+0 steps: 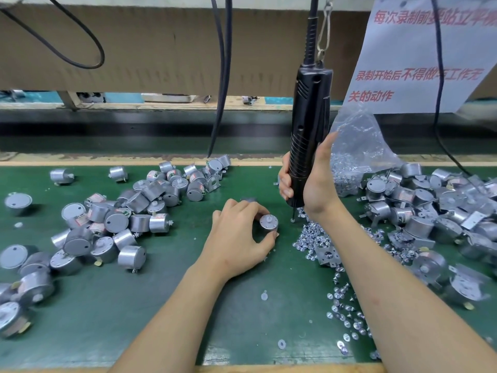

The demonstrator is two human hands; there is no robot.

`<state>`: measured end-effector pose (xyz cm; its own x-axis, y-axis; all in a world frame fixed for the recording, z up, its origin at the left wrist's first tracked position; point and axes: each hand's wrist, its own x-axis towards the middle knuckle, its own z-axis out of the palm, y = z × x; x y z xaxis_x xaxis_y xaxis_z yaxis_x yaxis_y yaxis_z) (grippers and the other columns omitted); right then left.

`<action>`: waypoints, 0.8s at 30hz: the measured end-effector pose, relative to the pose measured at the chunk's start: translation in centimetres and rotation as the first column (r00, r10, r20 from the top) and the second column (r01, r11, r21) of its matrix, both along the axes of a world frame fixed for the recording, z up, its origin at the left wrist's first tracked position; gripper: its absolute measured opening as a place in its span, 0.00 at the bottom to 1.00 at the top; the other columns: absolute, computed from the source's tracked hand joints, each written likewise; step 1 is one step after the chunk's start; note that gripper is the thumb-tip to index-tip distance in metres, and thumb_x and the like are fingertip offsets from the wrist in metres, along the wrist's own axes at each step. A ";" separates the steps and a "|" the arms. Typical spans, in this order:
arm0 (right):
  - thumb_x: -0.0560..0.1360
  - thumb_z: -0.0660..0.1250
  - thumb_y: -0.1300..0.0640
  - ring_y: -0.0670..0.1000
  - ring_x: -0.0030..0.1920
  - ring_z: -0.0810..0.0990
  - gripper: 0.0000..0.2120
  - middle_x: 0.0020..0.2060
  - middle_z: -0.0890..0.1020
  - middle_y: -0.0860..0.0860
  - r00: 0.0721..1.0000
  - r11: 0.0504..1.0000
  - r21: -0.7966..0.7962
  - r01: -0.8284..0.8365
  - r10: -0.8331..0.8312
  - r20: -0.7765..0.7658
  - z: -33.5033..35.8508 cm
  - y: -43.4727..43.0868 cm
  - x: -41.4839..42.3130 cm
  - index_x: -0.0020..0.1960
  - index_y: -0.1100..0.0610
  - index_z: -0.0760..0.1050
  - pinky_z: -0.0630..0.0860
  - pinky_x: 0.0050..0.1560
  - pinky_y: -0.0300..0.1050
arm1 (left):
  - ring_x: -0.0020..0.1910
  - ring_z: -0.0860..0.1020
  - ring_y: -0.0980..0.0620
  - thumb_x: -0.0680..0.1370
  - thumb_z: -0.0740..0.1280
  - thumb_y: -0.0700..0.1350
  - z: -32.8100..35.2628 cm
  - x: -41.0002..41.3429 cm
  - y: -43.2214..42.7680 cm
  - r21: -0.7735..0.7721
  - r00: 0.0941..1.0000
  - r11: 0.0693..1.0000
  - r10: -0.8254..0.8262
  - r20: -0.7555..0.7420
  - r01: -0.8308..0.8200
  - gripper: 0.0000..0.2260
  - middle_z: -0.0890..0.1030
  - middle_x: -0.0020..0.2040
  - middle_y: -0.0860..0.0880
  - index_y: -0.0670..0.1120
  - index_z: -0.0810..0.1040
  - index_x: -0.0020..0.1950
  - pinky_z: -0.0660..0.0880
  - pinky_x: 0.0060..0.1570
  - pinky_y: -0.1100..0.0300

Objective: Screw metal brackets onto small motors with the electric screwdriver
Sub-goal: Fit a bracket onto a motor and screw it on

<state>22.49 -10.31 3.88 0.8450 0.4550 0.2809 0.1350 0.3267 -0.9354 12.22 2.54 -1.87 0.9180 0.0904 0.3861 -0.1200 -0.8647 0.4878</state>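
Observation:
My left hand (239, 232) grips a small round silver motor (268, 223) upright on the green mat, shaft end up. My right hand (309, 181) holds the black electric screwdriver (309, 125), which hangs from a cord and clip above. Its bit tip (293, 218) points down just right of the motor, with a screw at the tip among loose screws (312, 238). A flat metal bracket (326, 254) lies among the screws, below my right wrist.
A heap of motors (115, 214) covers the mat on the left. Motors with brackets (430, 219) pile up on the right. A clear bag of screws (352, 154) stands behind my right hand. Black cables (223, 76) hang down at the back. More screws (347, 313) trail toward the front edge.

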 end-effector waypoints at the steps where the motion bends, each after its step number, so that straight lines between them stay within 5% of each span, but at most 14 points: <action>1: 0.57 0.53 0.12 0.52 0.21 0.67 0.43 0.24 0.71 0.53 1.000 1.000 -0.003 0.003 -0.003 0.002 0.0 0.0 0.0 0.33 0.55 0.71 0.67 0.27 0.42 | 0.51 0.68 0.55 0.73 0.69 0.58 0.0 0.0 0.0 0.000 1.000 1.000 -0.001 -0.001 0.001 0.11 0.76 0.48 0.62 0.56 0.75 0.51 0.66 0.51 0.53; 24: 0.58 0.54 0.13 0.52 0.21 0.67 0.43 0.24 0.71 0.53 1.000 1.000 0.007 0.018 -0.018 0.006 -0.3 -0.1 0.1 0.33 0.55 0.72 0.67 0.27 0.42 | 0.51 0.68 0.54 0.73 0.69 0.58 -0.1 0.1 0.1 -0.001 1.000 1.000 -0.003 0.000 0.003 0.11 0.76 0.47 0.62 0.57 0.75 0.51 0.66 0.50 0.53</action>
<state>22.59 -10.38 3.58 0.8513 0.4377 0.2892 0.1466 0.3309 -0.9322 12.32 2.60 -1.97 0.9184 0.0881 0.3857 -0.1226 -0.8636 0.4890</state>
